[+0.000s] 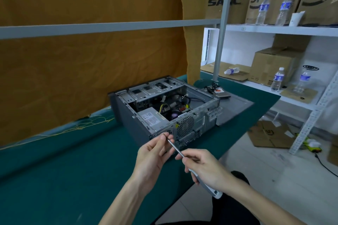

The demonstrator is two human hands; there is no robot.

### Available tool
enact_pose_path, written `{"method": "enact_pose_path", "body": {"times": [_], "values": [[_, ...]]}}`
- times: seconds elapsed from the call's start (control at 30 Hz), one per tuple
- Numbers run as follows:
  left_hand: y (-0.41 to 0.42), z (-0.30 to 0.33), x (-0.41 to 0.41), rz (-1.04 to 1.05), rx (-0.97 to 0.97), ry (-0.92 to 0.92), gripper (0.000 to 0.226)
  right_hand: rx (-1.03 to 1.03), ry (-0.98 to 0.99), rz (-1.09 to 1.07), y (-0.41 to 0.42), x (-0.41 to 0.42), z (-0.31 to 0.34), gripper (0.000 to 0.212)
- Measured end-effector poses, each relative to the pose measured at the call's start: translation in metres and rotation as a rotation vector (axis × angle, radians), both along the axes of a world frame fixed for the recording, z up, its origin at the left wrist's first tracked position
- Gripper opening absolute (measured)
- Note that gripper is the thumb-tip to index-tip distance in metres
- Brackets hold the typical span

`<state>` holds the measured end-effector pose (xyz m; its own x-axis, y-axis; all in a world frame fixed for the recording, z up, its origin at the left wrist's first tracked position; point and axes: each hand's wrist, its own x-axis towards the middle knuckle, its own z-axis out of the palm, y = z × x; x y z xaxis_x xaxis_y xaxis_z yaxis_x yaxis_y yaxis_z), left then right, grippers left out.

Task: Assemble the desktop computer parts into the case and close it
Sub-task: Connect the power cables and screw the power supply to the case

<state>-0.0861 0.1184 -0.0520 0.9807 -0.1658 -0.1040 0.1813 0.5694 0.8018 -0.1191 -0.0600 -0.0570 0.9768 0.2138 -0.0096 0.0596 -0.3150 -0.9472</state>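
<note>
Presently | case (164,107) open at table centre, power supply (152,117) seated | side panel (236,108) off at 3 o'clock, drive (219,92) loose at 1 o'clock | right hand (204,167) grips screwdriver (175,147), left hand (153,151) pinches tip | screw too small to confirm.

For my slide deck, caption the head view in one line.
Right hand aims a white-handled screwdriver at the open grey computer case; left hand pinches its tip.

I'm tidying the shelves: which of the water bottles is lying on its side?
The water bottle on the flattened cardboard at the lower shelf's left end, just right of the grey post. The other four stand upright.
</note>
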Motion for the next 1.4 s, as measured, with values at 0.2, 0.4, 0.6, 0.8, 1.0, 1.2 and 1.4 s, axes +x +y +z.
{"method": "enact_pose_path", "body": {"times": [0.2, 0.4, 0.6, 0.8, 1.0, 1.2, 1.4], "values": [[0.004, -0.032, -0.006, -0.008, -0.086, 0.178, 0.024, -0.042, 0.113, -0.052, 0.011, -0.007, -0.028, 0.025], [0.006, -0.054, 0.001, 0.029, -0.077, 0.289, 0.021, -0.195, 0.107, -0.051, 0.022, -0.006, -0.036, 0.024], [0.007, -0.065, 0.009, 0.056, -0.086, 0.361, 0.023, -0.29, 0.14, -0.052, 0.032, 0.001, -0.036, 0.027], [0.008, -0.075, 0.012, 0.068, -0.137, 0.407, 0.024, -0.31, 0.189, -0.046, 0.037, 0.002, -0.035, 0.028], [0.013, -0.077, 0.015, 0.086, -0.161, 0.41, 0.023, -0.293, 0.205, -0.035, 0.045, 0.007, -0.033, 0.031], [0.013, -0.077, 0.015, 0.089, -0.149, 0.413, 0.021, -0.238, 0.271, -0.051, 0.048, 0.01, -0.031, 0.029], [0.012, -0.073, 0.015, 0.104, -0.117, 0.417, 0.021, 0.073, 0.438, -0.114, 0.05, 0.011, -0.028, 0.019]]}}
